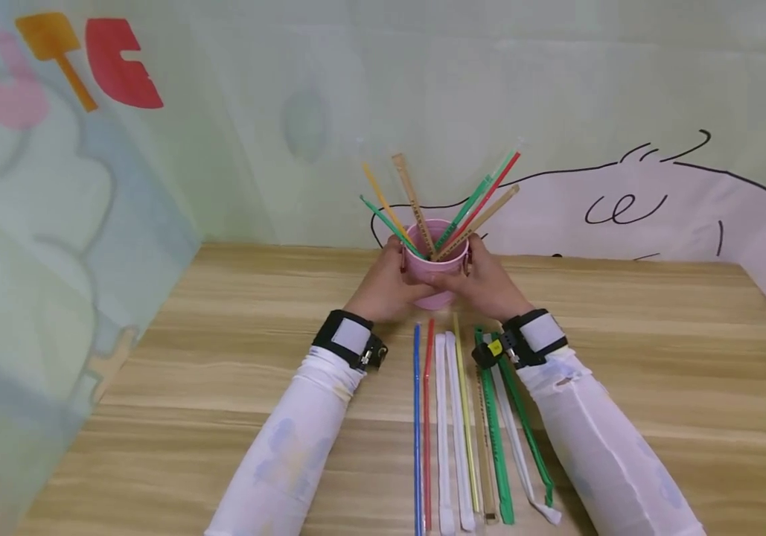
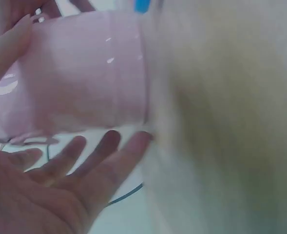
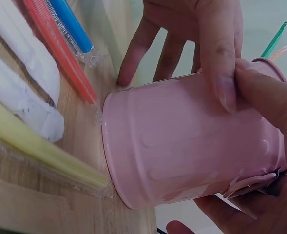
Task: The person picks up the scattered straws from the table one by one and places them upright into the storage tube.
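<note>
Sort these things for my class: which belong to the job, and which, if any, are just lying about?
In the job:
- pink bucket, gripped by left hand and right hand
- standing straws inside it
- probably the row of straws on the table

Background, apparently:
- printed backdrop
- wrist straps

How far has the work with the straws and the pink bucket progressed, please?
Done, it seems: several straws, green, red and brown among them, stand in the pink bucket. In hand: the left hand and right hand hold this bucket between them. Probably left: the row of straws lying on the table is not in the bucket, so the job looks only partly finished.
</note>
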`<state>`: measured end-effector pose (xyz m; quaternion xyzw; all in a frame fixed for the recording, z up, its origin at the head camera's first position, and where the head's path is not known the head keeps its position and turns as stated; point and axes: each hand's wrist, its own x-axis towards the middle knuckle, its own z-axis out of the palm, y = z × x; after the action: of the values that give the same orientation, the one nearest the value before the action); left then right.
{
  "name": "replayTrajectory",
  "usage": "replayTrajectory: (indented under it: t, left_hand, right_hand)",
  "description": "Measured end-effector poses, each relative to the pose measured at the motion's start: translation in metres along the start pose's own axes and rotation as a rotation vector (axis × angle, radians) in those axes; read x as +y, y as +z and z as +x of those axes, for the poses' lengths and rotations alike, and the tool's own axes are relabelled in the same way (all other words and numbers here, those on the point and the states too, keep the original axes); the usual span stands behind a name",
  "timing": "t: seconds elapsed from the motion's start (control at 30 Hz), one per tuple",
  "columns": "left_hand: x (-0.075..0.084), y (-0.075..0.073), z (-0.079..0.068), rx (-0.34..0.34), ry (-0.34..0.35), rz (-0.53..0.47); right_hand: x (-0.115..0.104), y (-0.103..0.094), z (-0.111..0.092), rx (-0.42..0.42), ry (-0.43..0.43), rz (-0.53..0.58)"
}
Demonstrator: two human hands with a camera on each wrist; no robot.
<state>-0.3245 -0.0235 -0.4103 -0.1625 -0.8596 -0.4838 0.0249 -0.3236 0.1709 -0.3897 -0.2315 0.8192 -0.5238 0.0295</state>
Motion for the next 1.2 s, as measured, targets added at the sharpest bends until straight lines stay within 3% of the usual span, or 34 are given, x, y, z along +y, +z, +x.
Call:
replayTrajectory:
  t: [0.2,0.4,0.63,0.9,1.2]
  left_hand:
    - [0.006,-0.025,-0.010,-0.050,-0.100,0.160]
    - [0.017,-0.038,-0.027,-0.155,-0.212,0.342]
    - [0.026,-0.036,-0.054,-0.281,-0.235,0.459]
    - [0.030,-0.028,-0.090,-0.303,-0.254,0.507]
    - [0.026,-0.008,-0.110,-0.291,-0.159,0.598]
  right_hand:
    - [-0.025,0.003,-0.007,-0.029,-0.009,0.011]
    - [-0.027,0.010,-0.004,-0.046,-0.007,0.052]
    - [-0.028,0.018,0.006,-0.040,-0.027,0.061]
    - [-0.032,0.022,0.012,-0.010,0.033,0.009]
    - [-0.031,0.025,0.016,0.000,0.041,0.003]
